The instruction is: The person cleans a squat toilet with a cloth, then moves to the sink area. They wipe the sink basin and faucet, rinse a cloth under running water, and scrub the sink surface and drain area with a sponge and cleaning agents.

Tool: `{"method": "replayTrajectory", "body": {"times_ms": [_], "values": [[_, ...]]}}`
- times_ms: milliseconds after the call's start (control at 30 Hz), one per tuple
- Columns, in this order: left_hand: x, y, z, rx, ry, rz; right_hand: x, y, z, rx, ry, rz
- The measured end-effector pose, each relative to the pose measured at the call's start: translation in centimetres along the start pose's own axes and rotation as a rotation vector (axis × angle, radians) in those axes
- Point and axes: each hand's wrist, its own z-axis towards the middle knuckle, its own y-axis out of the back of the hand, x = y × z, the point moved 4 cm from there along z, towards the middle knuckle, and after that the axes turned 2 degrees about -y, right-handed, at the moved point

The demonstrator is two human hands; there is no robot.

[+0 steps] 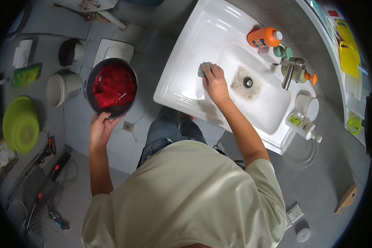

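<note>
My left hand (100, 129) grips the near rim of a dark grey basin (116, 110), its thumb over the edge. The basin is held off to the left of the sink, and a wet-looking red cloth (113, 86) lies crumpled inside. Over the white sink (169, 82), my right hand (216, 85) is closed on a small grey-green piece (201, 70). Most of that piece is covered by my fingers, so I cannot tell whether it is a sponge, a cloth or soap. It is at the flat left part of the sink, left of the drain (248, 82) and its brownish stain.
An orange bottle (263, 37), a metal faucet (292, 71), a white tub (306, 107) and a white pump bottle (302, 126) line the sink's right side. Leftward are a pale bucket (62, 89) and a green basin (21, 124). A shelf (332, 45) curves along the right.
</note>
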Motion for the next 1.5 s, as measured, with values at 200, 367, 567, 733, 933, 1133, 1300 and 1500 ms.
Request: {"method": "replayTrajectory", "body": {"times_ms": [200,367,567,733,933,1133,1300,1500], "values": [[1.3,1.2,-2.0,-0.019,0.001,-0.015,7.5,0.6,-0.3,0.154,0.199,0.456],[2.2,2.1,-2.5,-0.033,0.009,-0.038,9.9,-1.6,-3.9,0.359,0.227,0.34],[2.8,2.5,-3.1,-0.047,0.019,-0.038,0.2,3.9,-8.6,0.418,-0.114,0.279],[3.4,1.5,-2.5,-0.056,0.044,-0.008,4.5,-1.3,-4.5,0.234,0.277,0.288],[3.5,0.9,-2.6,-0.007,0.07,-0.049,-0.7,-2.5,4.5,-0.211,0.014,0.17],[3.3,0.0,-2.1,-0.061,0.094,0.025,-0.3,-5.7,7.1,-0.173,0.157,0.145],[3.9,1.3,-1.5,-0.127,0.124,-0.003,-4.0,-2.2,12.5,-0.43,-0.195,0.245],[3.2,-0.3,0.7,-0.06,0.135,-0.055,3.0,-5.0,10.9,-0.21,0.101,0.217]]}}
